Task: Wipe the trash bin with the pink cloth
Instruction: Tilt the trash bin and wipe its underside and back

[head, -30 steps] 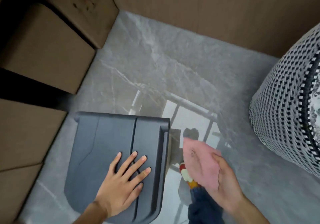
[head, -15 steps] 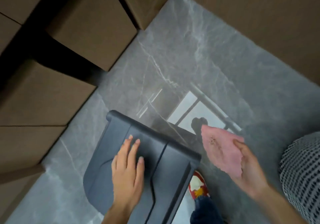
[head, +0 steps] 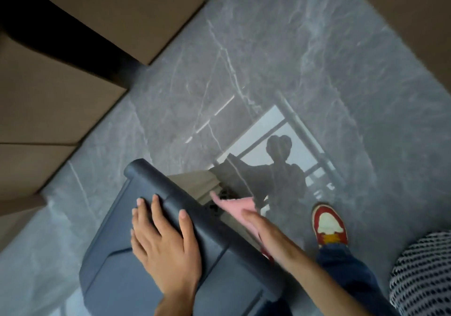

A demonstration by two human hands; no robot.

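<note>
One trash bin [head: 117, 274], one pink cloth [head: 240, 209], two hands, left [head: 166, 249], right [head: 263, 230]

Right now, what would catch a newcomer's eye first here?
The dark grey trash bin at lower centre, with the left hand spread flat on its lid. Just right of its rim, the right hand presses the pink cloth. Further right, a red and white shoe stands on the glossy grey floor.
</note>
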